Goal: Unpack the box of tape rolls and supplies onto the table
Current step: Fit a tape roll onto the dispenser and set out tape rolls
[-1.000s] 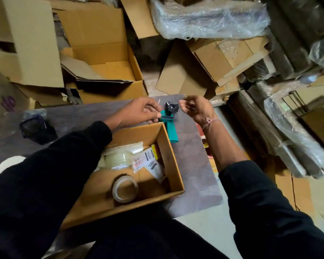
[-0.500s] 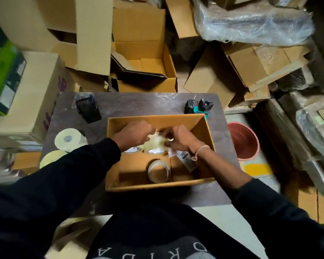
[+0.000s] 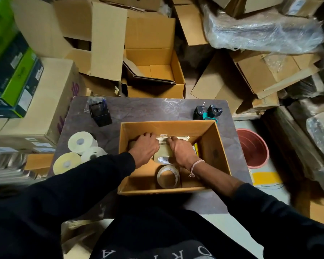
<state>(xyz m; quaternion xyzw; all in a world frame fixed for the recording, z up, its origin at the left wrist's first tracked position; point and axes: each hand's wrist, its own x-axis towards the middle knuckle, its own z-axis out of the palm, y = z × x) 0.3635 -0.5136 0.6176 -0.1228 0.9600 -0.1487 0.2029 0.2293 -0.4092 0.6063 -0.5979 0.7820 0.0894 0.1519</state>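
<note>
Both hands are down inside the open cardboard box on the table. The left hand and right hand curl their fingers over a flat pale packet against the far wall, probably to lift it together; whether they actually pinch it cannot be told. A clear tape roll sits between the wrists, and a thin roll lies nearer. 3 pale rolls already rest on the table's left, and the tape dispenser stands at the far right, keeping the box clear for reaching.

One head-worn view — looking steeply down, close over the box and table.
</note>
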